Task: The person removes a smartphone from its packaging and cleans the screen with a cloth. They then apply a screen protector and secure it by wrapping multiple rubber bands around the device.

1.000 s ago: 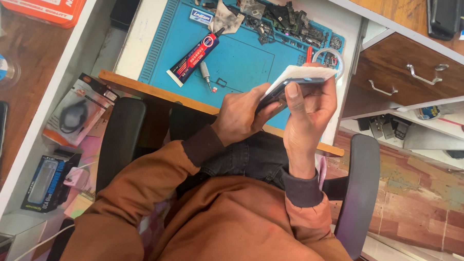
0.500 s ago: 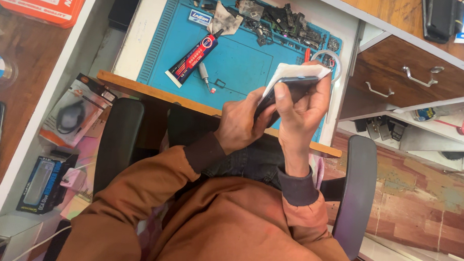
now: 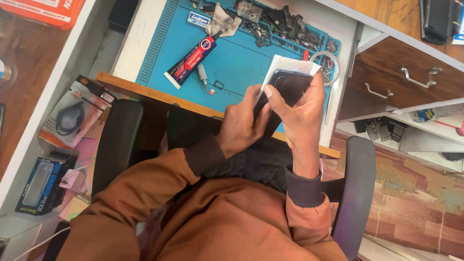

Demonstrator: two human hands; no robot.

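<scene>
A dark phone (image 3: 291, 86) with a white cloth or tissue (image 3: 285, 65) behind it is held above the near edge of the blue work mat (image 3: 234, 58). My left hand (image 3: 240, 123) grips its lower left side. My right hand (image 3: 302, 115) wraps around its right side, thumb lying across the dark face. Brown sleeves cover both arms.
On the mat lie a black-and-red glue tube (image 3: 191, 59), a small screwdriver (image 3: 203, 77), a crumpled tissue (image 3: 223, 19), several dark phone parts (image 3: 282, 21) and a tape ring (image 3: 327, 67). Wooden drawers (image 3: 403, 75) stand to the right. Packaged goods (image 3: 70, 114) sit on shelves to the left. Chair armrests (image 3: 115, 147) flank me.
The phone and cloth have turned in my hands, so the dark face now shows more fully. My right thumb has moved across it. Both hands stay over the mat's near edge.
</scene>
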